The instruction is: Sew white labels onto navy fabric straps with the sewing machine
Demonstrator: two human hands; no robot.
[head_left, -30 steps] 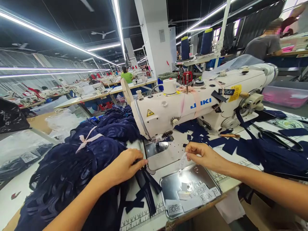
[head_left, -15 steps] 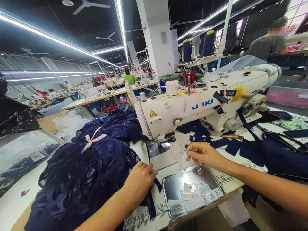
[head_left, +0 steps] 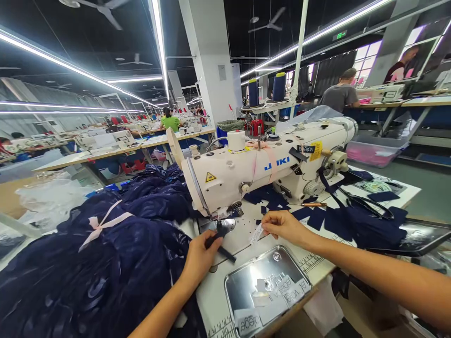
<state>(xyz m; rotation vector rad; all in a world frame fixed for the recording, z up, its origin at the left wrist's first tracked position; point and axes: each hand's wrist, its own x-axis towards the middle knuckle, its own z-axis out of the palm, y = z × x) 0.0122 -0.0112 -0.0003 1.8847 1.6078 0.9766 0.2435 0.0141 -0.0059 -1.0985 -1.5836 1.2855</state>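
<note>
Beside the needle of the white sewing machine [head_left: 225, 176], my left hand [head_left: 202, 256] is closed on a dark navy strap [head_left: 225, 253]. The strap's end sticks out to the right of my fingers, and part of it lies near the presser foot [head_left: 221, 227]. To the right, my right hand [head_left: 282, 227] pinches a white printed label [head_left: 257, 233] between thumb and fingers, just above the machine bed. Below both hands lies a shiny metal tray [head_left: 243, 277] with several white printed labels [head_left: 248, 321] in it.
A big heap of navy straps [head_left: 116, 267], tied with a pale pink ribbon [head_left: 100, 227], lies left of the machine. Navy fabric pieces [head_left: 324, 223], an orange-handled tool [head_left: 313, 204] and black scissors [head_left: 369, 204] are on the right. Co-workers sit farther back.
My left hand has brought the navy strap up from the table's front edge to the needle area. My right hand still holds the label at the bed. The camera view has turned right.
</note>
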